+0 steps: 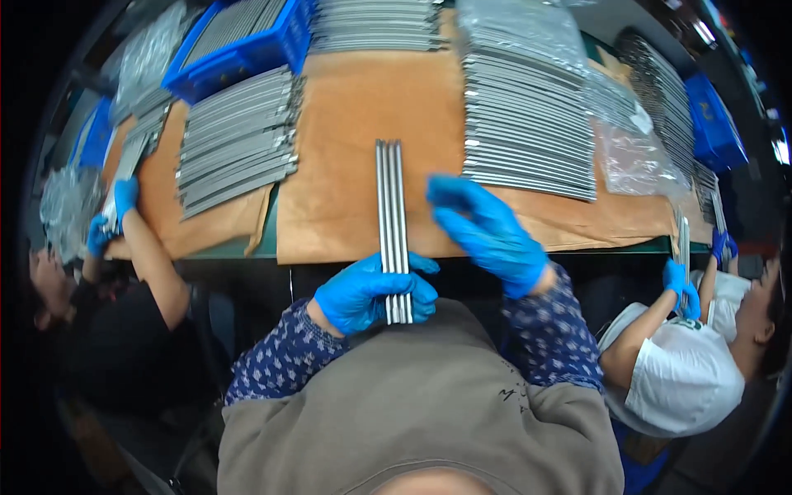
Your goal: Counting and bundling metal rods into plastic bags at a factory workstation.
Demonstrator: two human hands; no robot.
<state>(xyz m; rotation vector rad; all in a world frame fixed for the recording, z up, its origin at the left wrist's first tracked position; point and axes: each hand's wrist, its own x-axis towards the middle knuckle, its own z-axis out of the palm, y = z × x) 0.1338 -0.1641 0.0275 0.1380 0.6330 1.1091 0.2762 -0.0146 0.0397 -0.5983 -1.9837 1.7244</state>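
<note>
My left hand (363, 293), in a blue glove, is wrapped round the lower part of a small bundle of slim metal rods (392, 198). The rods stand side by side, pointing away from me over the near edge of the table. To their right, my gloved right hand (487, 231) is raised with its fingers apart and nothing in them; it is slightly smeared by motion. Beyond the right hand, a broad stack of similar metal rods (528, 124) lies in rows on the brown paper (371, 99).
Another rod stack (239, 136) lies left, before a blue crate (235, 54) of rods. More rods (375, 25) lie at the far middle. Clear plastic bags (635, 153) sit right. Co-workers' gloved hands (124, 198) handle rods at left, others (681, 285) at right.
</note>
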